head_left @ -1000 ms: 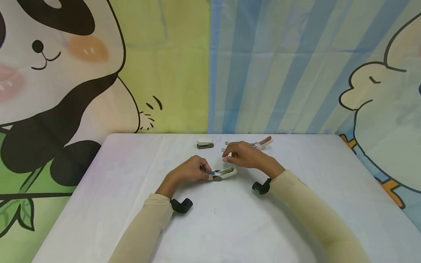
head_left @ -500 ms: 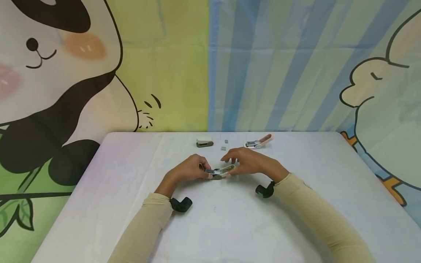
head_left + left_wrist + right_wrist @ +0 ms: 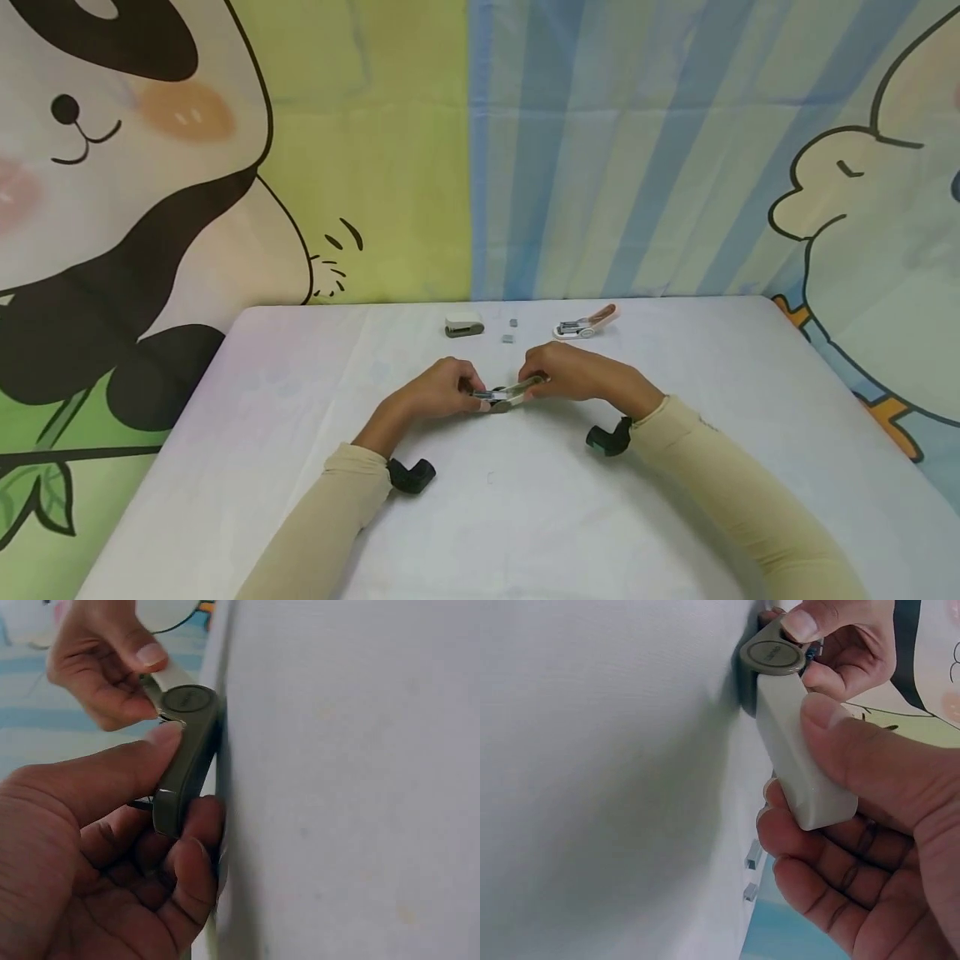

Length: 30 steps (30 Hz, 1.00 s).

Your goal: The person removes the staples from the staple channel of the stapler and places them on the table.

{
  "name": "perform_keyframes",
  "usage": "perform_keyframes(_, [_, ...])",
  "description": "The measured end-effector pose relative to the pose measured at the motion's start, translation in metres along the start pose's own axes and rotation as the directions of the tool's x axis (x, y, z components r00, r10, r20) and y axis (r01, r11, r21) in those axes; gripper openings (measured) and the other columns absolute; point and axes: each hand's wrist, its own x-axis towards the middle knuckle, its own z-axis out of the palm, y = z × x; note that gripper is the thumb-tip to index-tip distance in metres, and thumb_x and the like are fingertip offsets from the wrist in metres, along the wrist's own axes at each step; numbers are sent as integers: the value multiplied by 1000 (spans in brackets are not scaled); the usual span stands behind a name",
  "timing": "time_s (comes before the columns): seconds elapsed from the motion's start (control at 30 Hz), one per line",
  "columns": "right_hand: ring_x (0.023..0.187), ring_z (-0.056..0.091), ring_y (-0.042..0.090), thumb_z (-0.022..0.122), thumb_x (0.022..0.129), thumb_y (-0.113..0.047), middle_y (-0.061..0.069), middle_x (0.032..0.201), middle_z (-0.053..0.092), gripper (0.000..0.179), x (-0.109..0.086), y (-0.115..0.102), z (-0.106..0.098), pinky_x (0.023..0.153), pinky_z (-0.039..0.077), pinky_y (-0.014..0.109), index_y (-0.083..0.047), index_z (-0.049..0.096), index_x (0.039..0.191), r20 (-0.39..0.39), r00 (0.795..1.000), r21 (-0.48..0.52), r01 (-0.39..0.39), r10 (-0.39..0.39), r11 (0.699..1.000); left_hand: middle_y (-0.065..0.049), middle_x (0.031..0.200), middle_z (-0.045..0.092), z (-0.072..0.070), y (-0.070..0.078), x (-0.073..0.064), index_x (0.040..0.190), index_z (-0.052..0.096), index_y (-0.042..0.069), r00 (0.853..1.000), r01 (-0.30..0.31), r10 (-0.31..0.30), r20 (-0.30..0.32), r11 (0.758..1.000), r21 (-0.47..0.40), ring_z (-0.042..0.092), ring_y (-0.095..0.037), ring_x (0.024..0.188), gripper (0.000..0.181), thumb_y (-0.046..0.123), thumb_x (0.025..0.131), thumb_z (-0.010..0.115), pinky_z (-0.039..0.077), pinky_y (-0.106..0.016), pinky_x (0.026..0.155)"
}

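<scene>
A small stapler (image 3: 501, 407) with a dark olive base and a white top lies flipped open between my hands, a little above or on the table; which, I cannot tell. My left hand (image 3: 442, 388) pinches its base (image 3: 187, 750), thumb on one side and fingers on the other. At the other end, my right hand (image 3: 568, 372) grips the raised white top arm (image 3: 799, 754) between thumb and fingers. A round hinge disc (image 3: 775, 656) joins both parts. The inside rail is mostly hidden by fingers in the wrist views.
Behind my hands stands a closed white and olive stapler (image 3: 464, 325). Two small staple strips (image 3: 508, 339) lie beside it. Further right is an opened pink and white stapler (image 3: 587, 323). A patterned cloth (image 3: 600, 150) hangs behind the white table (image 3: 480, 533).
My right hand has come away from near the staple strips, down to the stapler's white top, and now grips it. My left hand keeps its hold on the base.
</scene>
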Motion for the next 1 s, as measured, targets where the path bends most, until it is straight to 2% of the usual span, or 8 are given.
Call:
perform_keyframes(0.07, [72, 51, 6, 72, 90, -16, -7, 86, 58, 19, -4, -1, 0, 68, 45, 28, -8, 72, 107, 10, 1000, 1, 2, -2, 1000, 1, 78, 64, 2, 2, 1, 90, 71, 10, 1000, -9, 9, 26, 1000, 19, 54, -14, 68, 14, 17, 82, 79, 44, -29, 61])
perform_keyframes(0.17, [72, 50, 5, 71, 90, -17, -8, 86, 57, 20, -12, 0, 0, 68, 45, 27, -7, 72, 107, 32, 999, 5, 2, -2, 1000, 2, 79, 64, 4, 10, 4, 90, 70, 10, 995, -18, 12, 97, 998, 55, 54, -12, 68, 14, 19, 83, 79, 45, -28, 62])
perform_keyframes(0.3, [72, 49, 4, 71, 90, -18, -9, 86, 57, 20, -22, 0, -5, 67, 45, 27, -8, 72, 107, 81, 997, 15, -5, 4, 1000, 2, 78, 63, 7, 26, 12, 89, 70, 9, 978, -23, -6, 209, 990, 137, 52, -10, 66, 14, 19, 84, 78, 44, -26, 61])
perform_keyframes(0.4, [71, 49, 5, 71, 90, -18, -9, 85, 56, 17, -27, -2, -12, 67, 45, 28, -9, 72, 105, 118, 993, -1, -24, 24, 1000, 3, 74, 61, 12, 35, 19, 86, 70, 9, 968, -48, -5, 250, 977, 207, 50, -10, 64, 13, 20, 85, 77, 42, -26, 60])
perform_keyframes(0.63, [74, 51, 6, 71, 90, -17, -8, 84, 54, 10, -34, -5, -25, 68, 45, 28, -13, 72, 99, 183, 972, -143, -120, 145, 982, 4, 69, 60, 27, 44, 40, 80, 69, 12, 968, -69, -5, 250, 955, 287, 49, -10, 61, 13, 21, 86, 76, 40, -24, 58])
perform_keyframes(0.8, [76, 53, 7, 72, 89, -16, -5, 87, 56, 10, -39, -4, -38, 68, 48, 27, -10, 72, 98, 176, 960, -237, -172, 216, 956, 3, 72, 61, 34, 53, 65, 82, 69, 11, 976, -85, 5, 220, 931, 355, 49, -10, 62, 13, 20, 86, 76, 41, -24, 59])
perform_keyframes(1.0, [76, 55, 10, 72, 88, -12, 0, 90, 58, 8, -51, 6, -54, 66, 47, 28, -9, 71, 95, 143, 944, -312, -241, 296, 919, 3, 74, 62, 44, 72, 97, 86, 71, 8, 984, -109, 38, 175, 903, 415, 50, -10, 65, 11, 18, 87, 75, 42, -24, 60])
